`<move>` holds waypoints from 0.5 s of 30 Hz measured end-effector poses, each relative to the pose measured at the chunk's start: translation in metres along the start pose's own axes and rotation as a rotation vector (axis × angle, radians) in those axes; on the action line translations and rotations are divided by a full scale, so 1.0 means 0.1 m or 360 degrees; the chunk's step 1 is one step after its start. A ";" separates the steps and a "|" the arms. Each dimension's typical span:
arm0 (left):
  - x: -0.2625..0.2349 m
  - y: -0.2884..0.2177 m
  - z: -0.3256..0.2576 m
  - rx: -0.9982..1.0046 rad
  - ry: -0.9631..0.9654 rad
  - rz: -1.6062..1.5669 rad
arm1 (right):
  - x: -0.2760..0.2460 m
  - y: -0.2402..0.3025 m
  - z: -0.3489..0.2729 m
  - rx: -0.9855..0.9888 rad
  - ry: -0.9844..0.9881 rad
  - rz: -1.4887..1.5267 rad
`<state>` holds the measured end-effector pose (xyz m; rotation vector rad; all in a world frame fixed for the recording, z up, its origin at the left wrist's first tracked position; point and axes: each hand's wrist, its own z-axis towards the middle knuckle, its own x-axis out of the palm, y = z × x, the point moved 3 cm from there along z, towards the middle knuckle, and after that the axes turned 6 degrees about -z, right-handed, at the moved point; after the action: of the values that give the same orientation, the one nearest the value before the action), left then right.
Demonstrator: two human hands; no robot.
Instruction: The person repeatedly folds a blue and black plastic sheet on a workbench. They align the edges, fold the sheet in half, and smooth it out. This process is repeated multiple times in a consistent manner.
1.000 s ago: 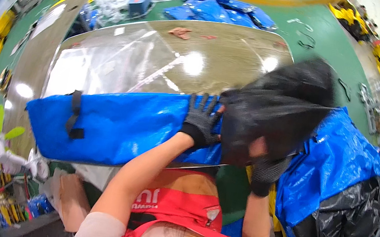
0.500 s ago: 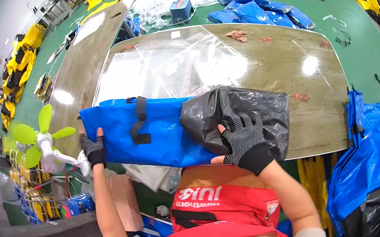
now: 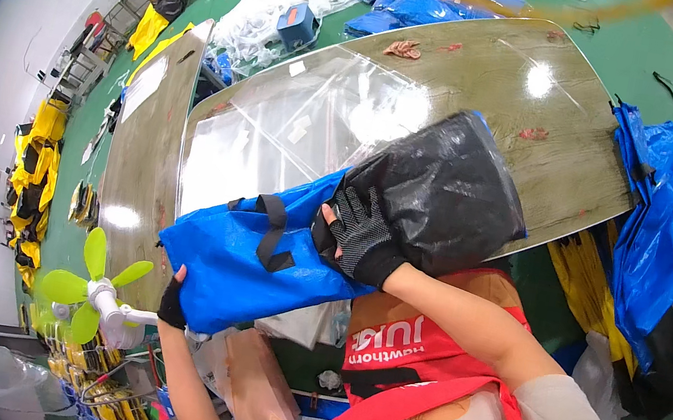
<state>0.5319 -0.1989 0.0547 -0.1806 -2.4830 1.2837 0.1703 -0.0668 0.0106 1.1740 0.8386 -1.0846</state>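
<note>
Gloves (image 3: 381,262) of dark ribbed knit, open at some of the fingertips, cover both your hands. Your right hand (image 3: 361,234) lies back upward, its fingers spread and pointing away from you, flat on the near end of the glossy black plastic section (image 3: 455,194), where it meets the blue. It pinches nothing that shows; the spread looks meant to press the layers flat and stop them sliding. Your left hand (image 3: 175,301) is at the far left end, its thumb at the edge; the other fingers are hidden, so whether it pinches that end cannot be told. It seems placed there to steady the loose end.

Between them is the long, shiny blue tarpaulin-like piece (image 3: 227,281), lying slantwise across the near side of the brown, round-cornered table (image 3: 564,150). Its long axis, shared with the black section, runs from your lower left to your upper right: the blue end points down toward your left hand, the black end out over the tabletop. Whether black and blue are joined cannot be told. A black webbing strap (image 3: 276,222) crosses the blue part, bowed up in a loop.

Beyond it, clear plastic film (image 3: 278,133) covers the table's left part. To your left stands a small white fan (image 3: 101,297) with lime-green blades; to your right hangs a crumpled blue-and-black sheet bundle (image 3: 670,239), with folded yellow material (image 3: 579,277) beside it. Farther off, flat blue plastic-wrapped packages (image 3: 424,7) lie on the green floor (image 3: 618,70).
</note>
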 end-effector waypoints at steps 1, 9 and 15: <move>0.05 -0.05 -0.09 -0.0027 0.0130 -0.0191 | 0.04 0.01 0.01 0.0027 0.0066 0.0034; 3.99 0.35 0.11 0.0625 0.0719 0.0119 | 0.24 -0.07 -0.05 0.0259 -0.0125 0.0175; 5.14 1.41 1.01 0.0951 0.0607 0.1175 | 0.23 -0.33 -0.45 0.0204 -0.0107 0.0333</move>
<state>0.0102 -0.0582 0.0086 -1.1337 -1.6495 1.9704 0.1470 -0.0285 -0.0298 1.2943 0.5869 -1.0104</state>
